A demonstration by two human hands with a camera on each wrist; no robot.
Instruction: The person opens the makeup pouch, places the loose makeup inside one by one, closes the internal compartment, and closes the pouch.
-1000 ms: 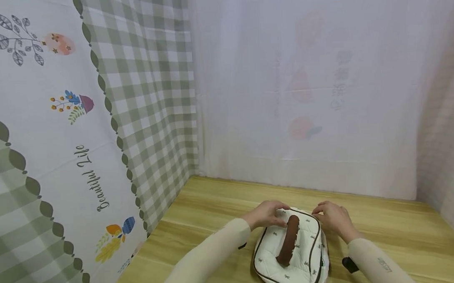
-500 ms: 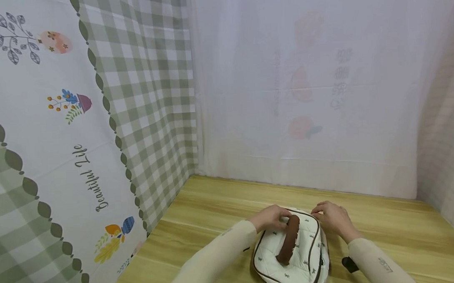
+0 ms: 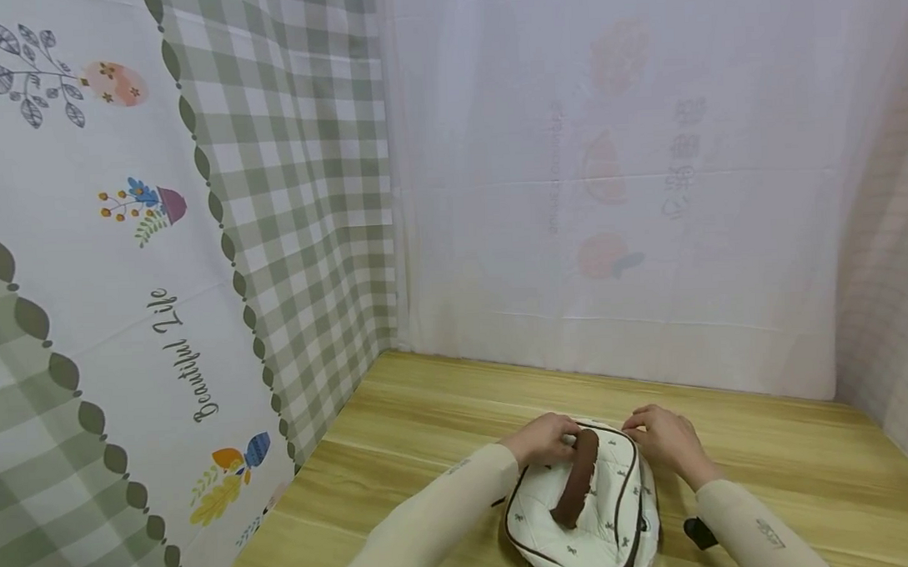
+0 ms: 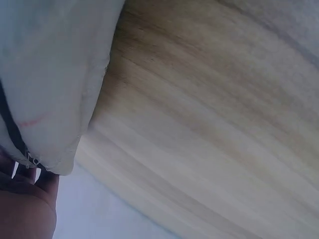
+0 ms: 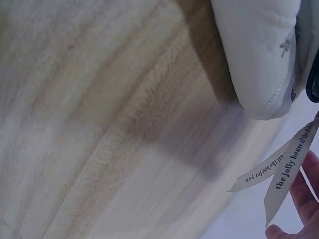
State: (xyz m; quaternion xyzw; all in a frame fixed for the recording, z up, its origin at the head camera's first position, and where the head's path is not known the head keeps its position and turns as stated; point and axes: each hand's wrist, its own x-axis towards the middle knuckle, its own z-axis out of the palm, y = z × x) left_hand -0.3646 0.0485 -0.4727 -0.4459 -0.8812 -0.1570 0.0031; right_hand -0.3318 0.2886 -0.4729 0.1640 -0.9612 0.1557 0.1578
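A white quilted pouch [image 3: 541,522] with small dark bow prints, brown zipper trim and a brown handle [image 3: 577,479] lies on the wood-look table. My left hand [image 3: 542,439] grips its far left edge beside the handle. In the left wrist view, bent fingers [image 4: 47,181] press on the pouch's corner by the dark trim. At the far right corner, my right hand [image 3: 670,439] pinches the zipper pull, whose exact hold is mostly hidden. From there a printed cream ribbon [image 5: 291,164] hangs beside the right fingers [image 5: 301,196] in the right wrist view.
The table [image 3: 428,401] reaches back to a white cloth wall [image 3: 497,232]. A green checked cloth [image 3: 292,156] stands along the left side. A small black thing [image 3: 700,532] sits by the right sleeve.
My left hand has moved slightly to the right, closer under the handle, and its fingers have closed in on the pouch's edge. The right hand stays nearly still at the corner.
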